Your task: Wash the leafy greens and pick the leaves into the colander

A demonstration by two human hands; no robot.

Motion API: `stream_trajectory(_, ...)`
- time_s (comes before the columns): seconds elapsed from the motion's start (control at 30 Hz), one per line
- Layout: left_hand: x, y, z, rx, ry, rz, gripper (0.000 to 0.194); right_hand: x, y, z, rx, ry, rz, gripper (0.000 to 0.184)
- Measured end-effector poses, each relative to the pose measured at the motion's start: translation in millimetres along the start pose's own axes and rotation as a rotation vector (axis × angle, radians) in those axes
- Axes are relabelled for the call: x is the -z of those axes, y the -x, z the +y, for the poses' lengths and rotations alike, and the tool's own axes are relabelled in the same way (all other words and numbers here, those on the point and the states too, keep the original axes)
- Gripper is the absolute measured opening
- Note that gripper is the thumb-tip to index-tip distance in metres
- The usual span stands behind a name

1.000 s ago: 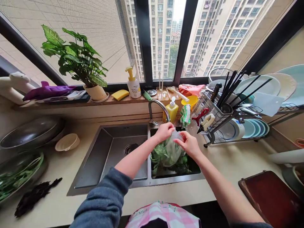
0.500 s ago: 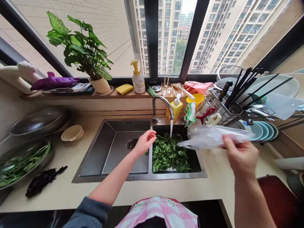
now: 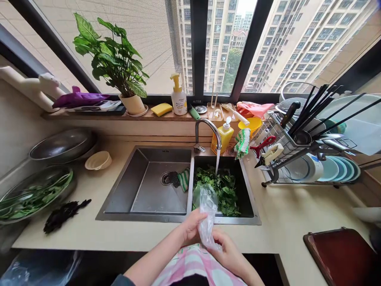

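A clear plastic bag (image 3: 207, 212) hangs upright between my two hands, in front of the sink's near edge. My left hand (image 3: 192, 227) is closed on its left side, about halfway up. Lower down, my right hand (image 3: 224, 247) pinches the bag's bottom right end. The bag's top overlaps the leafy greens (image 3: 228, 194) in the right basin. Water from the running faucet (image 3: 219, 139) falls onto those greens. In the left basin (image 3: 143, 190), a green-and-white striped scrubber (image 3: 183, 179) and a dark mesh scrubber (image 3: 174, 178) lie by the drain.
On the left stand a bowl of long greens (image 3: 35, 194), a dark wilted bunch (image 3: 64, 216) and a cream basket (image 3: 98, 160). To the right are a dish rack (image 3: 276, 169) with plates and chopsticks, and a dark red board (image 3: 339, 254). A yellow soap bottle (image 3: 222, 137) stands behind the faucet.
My right hand has brought the plastic bag from the right down to the front of the sink. My left hand has drawn back from above the basins and taken hold of the bag.
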State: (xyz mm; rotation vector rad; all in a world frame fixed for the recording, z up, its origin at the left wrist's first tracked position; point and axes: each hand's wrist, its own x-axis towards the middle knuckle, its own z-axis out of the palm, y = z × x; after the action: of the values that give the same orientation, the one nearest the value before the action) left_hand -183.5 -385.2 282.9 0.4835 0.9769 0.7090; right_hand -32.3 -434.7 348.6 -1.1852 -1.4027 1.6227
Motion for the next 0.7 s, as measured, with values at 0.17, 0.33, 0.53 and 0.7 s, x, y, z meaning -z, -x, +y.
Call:
stream_trajectory(0.17,12.1,1.2,2.1,-0.377,-0.381,0.162,0.049,9.4,-1.2,38.9,-0.175,-0.149,0.136,0.036)
stream_trajectory(0.33,16.7,14.6,-3.2,-0.510,-0.924,-0.026,0.047,9.8,-11.6,54.4,-0.347,-0.369,0.273,0.051)
stream_trajectory(0.53,9.3,35.3,-8.7,-0.505,-1.112,0.160,0.027,13.3,-37.6,67.5,-0.242,-0.265,0.265,0.033)
stream_trajectory(0.7,17.7,80.2,-17.8,-0.627,-0.987,0.306,0.075,7.1,-68.1,83.7,-0.278,-0.044,0.046,0.033)
